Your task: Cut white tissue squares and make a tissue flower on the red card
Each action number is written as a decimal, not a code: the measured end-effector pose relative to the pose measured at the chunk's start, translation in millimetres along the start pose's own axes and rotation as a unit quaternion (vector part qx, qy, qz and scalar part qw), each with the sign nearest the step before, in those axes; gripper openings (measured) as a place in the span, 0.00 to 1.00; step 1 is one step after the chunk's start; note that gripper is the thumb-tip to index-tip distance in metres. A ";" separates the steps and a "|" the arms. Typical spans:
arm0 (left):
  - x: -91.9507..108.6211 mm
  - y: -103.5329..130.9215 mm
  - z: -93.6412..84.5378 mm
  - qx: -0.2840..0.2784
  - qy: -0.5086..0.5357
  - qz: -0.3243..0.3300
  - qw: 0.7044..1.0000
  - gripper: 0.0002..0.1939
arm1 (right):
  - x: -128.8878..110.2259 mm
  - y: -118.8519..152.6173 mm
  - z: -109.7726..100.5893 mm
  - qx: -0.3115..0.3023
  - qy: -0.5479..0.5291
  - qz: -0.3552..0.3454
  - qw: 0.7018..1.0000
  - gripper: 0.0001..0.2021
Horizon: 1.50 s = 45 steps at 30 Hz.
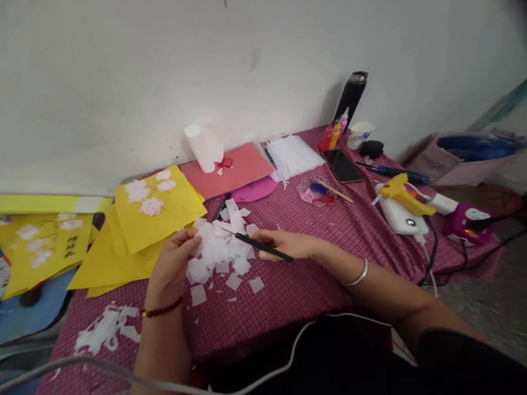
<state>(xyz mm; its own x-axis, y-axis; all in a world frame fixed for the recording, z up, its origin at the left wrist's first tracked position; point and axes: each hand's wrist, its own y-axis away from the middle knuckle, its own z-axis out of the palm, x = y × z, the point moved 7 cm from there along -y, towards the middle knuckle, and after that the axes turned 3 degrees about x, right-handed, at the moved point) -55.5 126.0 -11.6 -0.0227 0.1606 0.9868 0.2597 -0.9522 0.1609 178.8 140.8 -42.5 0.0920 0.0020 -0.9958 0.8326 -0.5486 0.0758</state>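
Note:
My left hand [178, 254] is closed at the left side of a pile of small white paper squares [219, 250], with a piece of white paper between thumb and fingers. From the right, my right hand [286, 243] holds a thin tool with a black handle [264, 247]; its narrow metal tip points left over the pile, towards the left fingers. Loose squares lie scattered on the red checked cloth [277, 301] below the hands. The tips of the right fingers are partly hidden by the handle.
Yellow sheets [137, 233] with pink paper flowers lie left; white scraps [106, 328] are nearer. Behind are a red sheet [242, 168], a white roll [204, 147] and white strips [294, 155]. Rightward are a phone [342, 166], a yellow glue gun [404, 194] and a black bottle [351, 97]. A white cable [169, 387] crosses in front.

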 end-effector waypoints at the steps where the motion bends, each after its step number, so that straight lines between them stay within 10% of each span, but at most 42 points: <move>1: 1.6 -0.1 -2.9 0.020 0.014 0.005 1.000 0.12 | -0.7 0.2 2.0 -0.016 0.000 -0.006 1.000 0.32; 6: -0.6 -2.7 -12.4 0.093 0.099 0.015 0.991 0.15 | 2.3 1.6 10.6 -0.069 -0.032 0.023 0.997 0.37; 28: -4.4 -3.2 9.6 -0.015 0.030 0.032 0.999 0.25 | 8.2 -1.6 16.6 -0.052 -0.063 0.029 0.996 0.32; 33: 2.3 -8.2 -17.2 0.088 -0.072 0.107 0.988 0.17 | -4.0 5.5 14.0 -0.135 -0.060 -0.014 0.989 0.32; 36: 17.8 -6.9 -28.1 0.190 -0.253 0.241 0.918 0.11 | -17.2 13.9 -0.2 -0.157 -0.065 -0.066 0.983 0.35; 39: 27.3 -12.2 -10.0 0.185 -0.380 0.305 0.853 0.12 | -28.5 21.5 -20.3 -0.129 -0.067 -0.101 0.984 0.35; 45: 15.5 -56.5 52.5 0.049 -0.453 0.126 0.881 0.19 | -25.6 21.7 -53.7 -0.021 -0.104 -0.103 0.989 0.31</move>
<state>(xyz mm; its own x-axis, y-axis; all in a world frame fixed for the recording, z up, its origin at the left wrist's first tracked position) -19.8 195.9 -6.5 0.8162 0.1319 0.5626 0.2297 -0.9674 -0.1064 223.8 173.8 -12.6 -0.1925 -0.0655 -0.9791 0.8444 -0.5193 -0.1313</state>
